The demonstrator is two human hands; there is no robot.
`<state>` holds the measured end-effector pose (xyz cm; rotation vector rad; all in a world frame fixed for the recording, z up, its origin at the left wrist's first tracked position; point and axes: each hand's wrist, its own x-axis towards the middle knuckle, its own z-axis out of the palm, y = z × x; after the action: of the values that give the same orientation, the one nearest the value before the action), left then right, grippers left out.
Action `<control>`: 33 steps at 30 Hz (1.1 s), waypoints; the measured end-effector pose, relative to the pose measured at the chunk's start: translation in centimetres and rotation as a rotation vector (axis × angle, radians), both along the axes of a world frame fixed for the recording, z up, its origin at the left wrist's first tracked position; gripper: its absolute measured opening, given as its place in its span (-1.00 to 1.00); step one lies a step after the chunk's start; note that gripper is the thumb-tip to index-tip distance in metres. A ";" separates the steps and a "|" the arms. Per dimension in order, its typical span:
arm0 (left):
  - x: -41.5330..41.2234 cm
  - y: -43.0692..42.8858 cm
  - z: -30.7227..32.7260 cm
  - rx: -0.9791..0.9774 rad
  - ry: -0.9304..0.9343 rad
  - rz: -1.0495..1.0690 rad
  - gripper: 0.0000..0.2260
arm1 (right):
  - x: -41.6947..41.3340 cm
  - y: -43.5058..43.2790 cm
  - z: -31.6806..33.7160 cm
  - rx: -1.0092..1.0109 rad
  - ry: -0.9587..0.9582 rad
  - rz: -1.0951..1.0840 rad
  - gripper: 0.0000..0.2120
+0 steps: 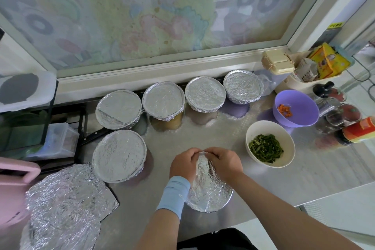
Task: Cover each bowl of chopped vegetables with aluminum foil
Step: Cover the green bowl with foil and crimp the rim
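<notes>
A bowl wrapped in aluminum foil (211, 191) sits on the steel counter (304, 176) in front of me. My left hand (182, 165) and my right hand (224, 161) meet at its far rim, fingers curled round the foil edge. Several foil-covered bowls stand beyond: one at the near left (119, 155), and a row at the back (118, 108), (163, 99), (205, 93), (242, 86). Two bowls are uncovered: a white bowl of chopped greens (269, 146) and a purple bowl with a few carrot bits (295, 107).
Loose crumpled foil sheets (67, 201) lie at the near left by a pink object (14, 184). Jars, bottles and a red-labelled can (359, 131) crowd the right edge. A beige lidded box (278, 64) and a tray of packets stand at the back right.
</notes>
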<state>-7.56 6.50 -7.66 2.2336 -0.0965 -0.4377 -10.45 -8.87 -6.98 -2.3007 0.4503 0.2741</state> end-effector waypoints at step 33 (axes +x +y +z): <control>0.2 0.1 -1.0 0.068 -0.153 0.144 -0.82 | 2.2 0.6 -1.4 -0.016 -0.100 0.105 -0.85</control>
<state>-7.41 6.61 -8.70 2.3202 -0.0001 -0.1946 -8.26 -8.24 -8.37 -2.3449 0.2824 0.2067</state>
